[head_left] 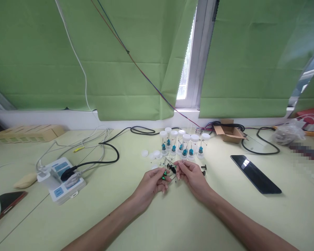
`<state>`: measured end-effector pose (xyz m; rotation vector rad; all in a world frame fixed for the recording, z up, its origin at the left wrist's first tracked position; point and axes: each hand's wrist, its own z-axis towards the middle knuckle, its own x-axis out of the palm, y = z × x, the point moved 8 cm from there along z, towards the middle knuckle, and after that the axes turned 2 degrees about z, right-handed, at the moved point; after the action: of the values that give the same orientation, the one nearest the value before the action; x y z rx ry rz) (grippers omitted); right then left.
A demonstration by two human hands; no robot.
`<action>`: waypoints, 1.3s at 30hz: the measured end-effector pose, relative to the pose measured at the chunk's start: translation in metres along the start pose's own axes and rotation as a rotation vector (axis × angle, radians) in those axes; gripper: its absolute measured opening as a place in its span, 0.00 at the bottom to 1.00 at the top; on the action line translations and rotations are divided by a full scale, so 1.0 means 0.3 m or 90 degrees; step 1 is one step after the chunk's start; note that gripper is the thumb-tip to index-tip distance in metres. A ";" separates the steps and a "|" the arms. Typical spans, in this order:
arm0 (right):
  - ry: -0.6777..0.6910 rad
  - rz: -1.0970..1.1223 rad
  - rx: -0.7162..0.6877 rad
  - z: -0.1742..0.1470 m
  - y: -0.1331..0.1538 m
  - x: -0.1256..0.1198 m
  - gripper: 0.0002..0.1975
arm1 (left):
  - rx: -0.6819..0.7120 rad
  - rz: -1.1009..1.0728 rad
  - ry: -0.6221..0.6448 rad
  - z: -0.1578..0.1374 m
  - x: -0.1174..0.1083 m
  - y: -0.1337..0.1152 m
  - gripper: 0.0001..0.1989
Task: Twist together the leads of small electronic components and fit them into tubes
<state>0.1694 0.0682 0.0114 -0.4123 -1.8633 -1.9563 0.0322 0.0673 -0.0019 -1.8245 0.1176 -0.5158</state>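
My left hand is closed in a pinch on a small shiny green part just above the table. Close beside it, the fingertips of my right hand are pressed together; what they hold is too small to make out. Dark small parts and thin metal pins lie between and just beyond my fingers, partly hidden by them. Behind my hands stand several clear vials with white caps, each holding a blue piece on a thin rod. Loose white caps lie left of the vials.
Small dark pieces lie right of my right hand. A black phone rests farther right, and an open cardboard box sits at the back. On the left are a power strip with cables, another phone and yellowish boxes.
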 end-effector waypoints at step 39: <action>0.045 -0.028 0.015 -0.016 -0.043 0.051 0.18 | 0.027 0.041 0.030 -0.018 0.028 -0.017 0.16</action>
<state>0.1502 0.0626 0.0071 -0.2932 -1.8631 -1.9498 0.0366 0.0613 0.0064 -1.7624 0.1961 -0.5116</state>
